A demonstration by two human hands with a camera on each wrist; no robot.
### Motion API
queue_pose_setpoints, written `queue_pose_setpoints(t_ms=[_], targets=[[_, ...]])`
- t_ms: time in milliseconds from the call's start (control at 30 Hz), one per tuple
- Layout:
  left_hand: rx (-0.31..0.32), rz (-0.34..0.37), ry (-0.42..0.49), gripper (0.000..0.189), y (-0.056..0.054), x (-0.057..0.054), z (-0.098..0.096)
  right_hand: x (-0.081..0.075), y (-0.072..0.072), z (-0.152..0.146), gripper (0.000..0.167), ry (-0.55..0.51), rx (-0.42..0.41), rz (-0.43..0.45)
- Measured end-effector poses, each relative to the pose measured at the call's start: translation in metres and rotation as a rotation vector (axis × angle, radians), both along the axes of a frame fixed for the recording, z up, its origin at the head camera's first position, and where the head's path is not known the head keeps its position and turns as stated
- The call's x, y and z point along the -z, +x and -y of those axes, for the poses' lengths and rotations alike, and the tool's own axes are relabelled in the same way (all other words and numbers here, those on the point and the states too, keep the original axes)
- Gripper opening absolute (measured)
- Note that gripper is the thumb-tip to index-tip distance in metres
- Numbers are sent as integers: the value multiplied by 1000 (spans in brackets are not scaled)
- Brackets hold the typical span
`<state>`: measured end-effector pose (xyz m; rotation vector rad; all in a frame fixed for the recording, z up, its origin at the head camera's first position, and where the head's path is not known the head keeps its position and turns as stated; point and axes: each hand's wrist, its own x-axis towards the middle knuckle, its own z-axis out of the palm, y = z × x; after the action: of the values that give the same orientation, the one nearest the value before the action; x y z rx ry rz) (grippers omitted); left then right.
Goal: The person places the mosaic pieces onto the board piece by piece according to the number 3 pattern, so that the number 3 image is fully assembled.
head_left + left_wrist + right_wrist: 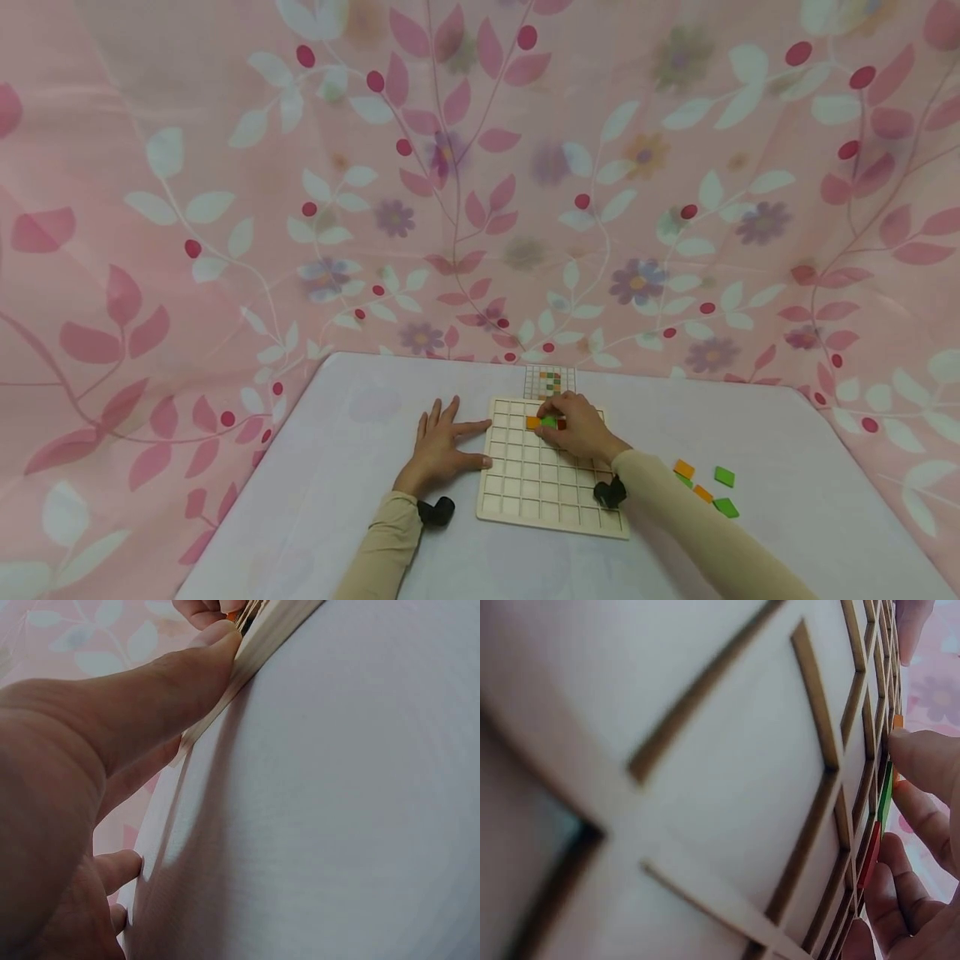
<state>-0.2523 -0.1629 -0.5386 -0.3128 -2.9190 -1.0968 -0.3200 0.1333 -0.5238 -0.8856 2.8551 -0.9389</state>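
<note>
My left hand is spread at the left edge of a pale wooden grid board. Its thumb and index finger touch that edge; the other fingers reach out over the table. Over the board's upper part, my right hand pinches an orange tile between thumb and index finger. Right beside it lie a green tile and a red tile, partly covered by the hand. In the right wrist view, the green tile and red tile sit in a row under the fingers.
Behind the board stands a small grid card with coloured squares. Loose orange tiles and green tiles lie to the right of the right forearm. A white cloth covers the table; a pink floral curtain hangs behind.
</note>
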Motion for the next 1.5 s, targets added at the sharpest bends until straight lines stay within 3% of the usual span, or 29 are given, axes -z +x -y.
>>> queue_pose_setpoints(t_ms=[833, 1033, 1500], targets=[[-5, -4, -15, 71, -1, 0, 0, -5, -1, 6, 11, -40, 13, 15], [-1, 30, -17, 72, -2, 2, 1, -7, -1, 5, 13, -24, 16, 18], [-13, 7, -14, 69, 1, -2, 0, -2, -2, 4, 18, -28, 26, 30]])
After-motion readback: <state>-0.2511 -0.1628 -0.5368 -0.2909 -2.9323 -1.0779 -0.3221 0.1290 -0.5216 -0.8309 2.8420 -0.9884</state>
